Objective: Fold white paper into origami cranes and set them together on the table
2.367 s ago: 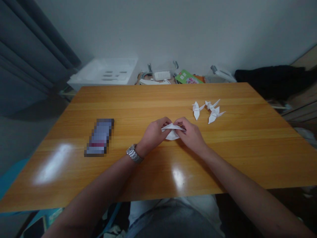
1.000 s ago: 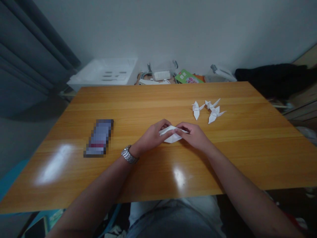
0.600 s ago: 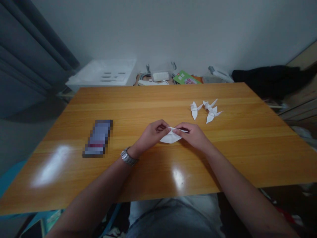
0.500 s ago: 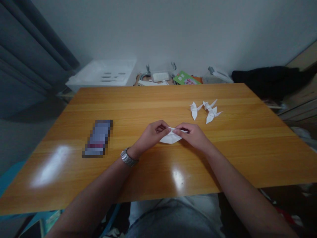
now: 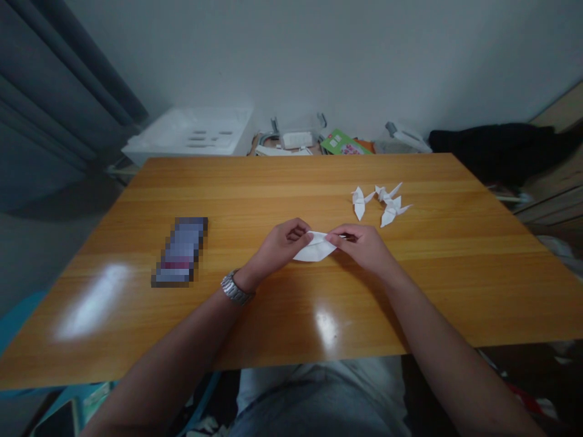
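Note:
A folded piece of white paper [image 5: 314, 249] rests on the wooden table [image 5: 291, 303] at its middle. My left hand [image 5: 280, 246], with a metal watch on the wrist, pinches the paper's left end. My right hand [image 5: 364, 246] pinches the paper's right tip with thumb and fingers pressed together. Both hands are closed on the paper and lie low over the table top.
Three white paper cranes [image 5: 380, 203] stand behind my right hand. A pixelated flat object [image 5: 181, 250] lies to the left. Behind the table are a white box [image 5: 191, 133], a green packet [image 5: 342, 142], small clutter and dark cloth [image 5: 501, 149].
The paper has been pressed flatter and lower between my hands. My right hand's fingers have slid a little to the right along its top edge. The view has shifted slightly.

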Demonstrator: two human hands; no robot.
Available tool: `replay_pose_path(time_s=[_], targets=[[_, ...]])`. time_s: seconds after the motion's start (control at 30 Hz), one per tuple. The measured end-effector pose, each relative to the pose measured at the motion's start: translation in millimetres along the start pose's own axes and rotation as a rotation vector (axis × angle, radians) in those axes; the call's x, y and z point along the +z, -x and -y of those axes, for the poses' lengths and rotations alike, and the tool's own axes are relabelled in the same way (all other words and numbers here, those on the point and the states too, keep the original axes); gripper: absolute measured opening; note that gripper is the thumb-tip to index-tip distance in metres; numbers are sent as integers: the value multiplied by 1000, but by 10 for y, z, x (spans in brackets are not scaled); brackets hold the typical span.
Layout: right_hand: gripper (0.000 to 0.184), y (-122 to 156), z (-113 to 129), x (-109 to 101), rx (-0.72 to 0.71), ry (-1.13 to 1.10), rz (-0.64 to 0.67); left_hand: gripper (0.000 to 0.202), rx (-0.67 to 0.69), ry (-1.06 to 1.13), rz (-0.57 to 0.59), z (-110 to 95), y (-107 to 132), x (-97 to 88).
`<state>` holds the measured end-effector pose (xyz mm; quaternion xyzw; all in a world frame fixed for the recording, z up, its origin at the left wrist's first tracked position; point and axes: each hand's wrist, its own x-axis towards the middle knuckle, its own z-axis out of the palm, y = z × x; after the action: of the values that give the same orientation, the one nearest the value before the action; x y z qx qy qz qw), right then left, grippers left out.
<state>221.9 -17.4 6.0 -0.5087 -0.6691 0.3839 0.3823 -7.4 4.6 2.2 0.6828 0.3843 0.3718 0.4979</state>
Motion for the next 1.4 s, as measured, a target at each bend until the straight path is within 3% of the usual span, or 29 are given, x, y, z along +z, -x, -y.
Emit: replay_pose_path(time_s=[0.27, 0.6, 0.77, 0.9, 1.23, 1.4], targets=[[29, 19, 33, -59, 34, 16, 17, 27, 14, -33, 4, -60, 10, -8], [45, 30, 38, -137, 28, 117, 81, 26, 17, -77, 1, -18, -10, -56], [39, 18, 0, -61, -21, 48, 106, 23, 47, -166, -10, -65, 9, -66], [33, 35, 24, 46, -51, 52, 156, 23, 58, -256, 58, -107, 34, -63], [34, 27, 12, 73, 30, 40, 22, 40, 111, -260, 46, -89, 35, -58], [35, -2, -28, 26, 33, -23, -17, 30, 141, -228, 36, -94, 12, -132]])
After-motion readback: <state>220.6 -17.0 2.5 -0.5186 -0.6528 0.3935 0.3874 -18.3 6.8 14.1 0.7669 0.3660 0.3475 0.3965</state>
